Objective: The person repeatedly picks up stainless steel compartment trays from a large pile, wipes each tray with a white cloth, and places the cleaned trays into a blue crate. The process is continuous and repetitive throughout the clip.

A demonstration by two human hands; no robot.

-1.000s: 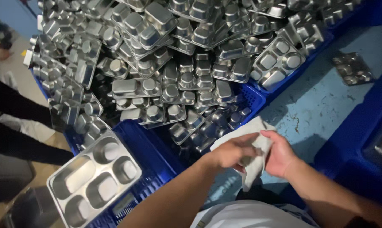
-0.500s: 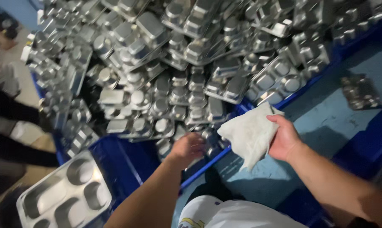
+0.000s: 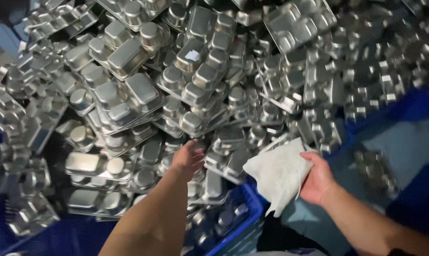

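Our left hand reaches out over the heap of steel compartment trays, fingers spread apart, palm down, touching or just above the trays at the near edge of the pile; we cannot tell whether it has contact yet. Nothing is clamped in that grip.

Our right hand pinches a white cloth by its right edge, fingers closed on it, so the rest hangs free and clear of the metal. The cloth's long axis runs from upper right to lower left, its loose corner pointing down toward us.

The trays lie mostly bottom-up, compartments bulging upward, tumbled at mixed angles; we judge that suits draining. They fill a blue plastic crate, whose rim shows at the near side. The tray under the left hand lies with its long axis roughly left to right.
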